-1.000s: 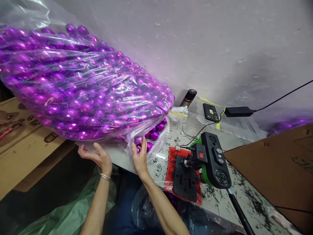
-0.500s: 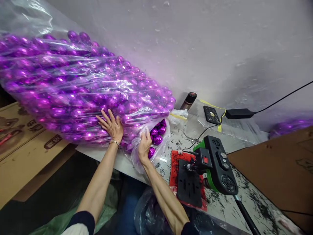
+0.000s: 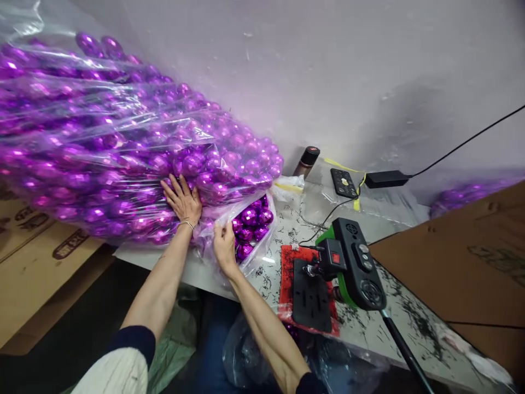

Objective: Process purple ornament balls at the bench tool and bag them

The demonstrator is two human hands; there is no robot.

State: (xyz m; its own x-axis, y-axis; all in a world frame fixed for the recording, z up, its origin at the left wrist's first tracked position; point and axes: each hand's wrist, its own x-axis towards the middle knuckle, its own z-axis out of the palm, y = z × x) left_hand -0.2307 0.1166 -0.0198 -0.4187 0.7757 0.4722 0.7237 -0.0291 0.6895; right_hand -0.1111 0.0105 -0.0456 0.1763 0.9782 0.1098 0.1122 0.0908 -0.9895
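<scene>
A huge clear plastic bag (image 3: 123, 137) full of shiny purple balls stretches from the upper left to the middle. My left hand (image 3: 184, 202) lies spread against its lower side, fingers apart, with a thin bracelet at the wrist. Closer to the bag's right end, my right hand (image 3: 224, 247) pinches the edge of the bag's opening. Beside it, loose faceted purple balls (image 3: 249, 216) show uncovered in the opening.
Right of the bag, a black-and-green device (image 3: 359, 265) stands over a black plate on a red sheet (image 3: 286, 273). Behind are a bottle (image 3: 307, 162), a power strip (image 3: 343, 183) and a black adapter (image 3: 386, 178). Cardboard boxes flank both sides (image 3: 463, 251); black scraps litter the table (image 3: 262, 273).
My right hand has pulled the bag's edge to the left, and the opening shows more balls. The left hand still presses on the bag. The whole view has shifted slightly.
</scene>
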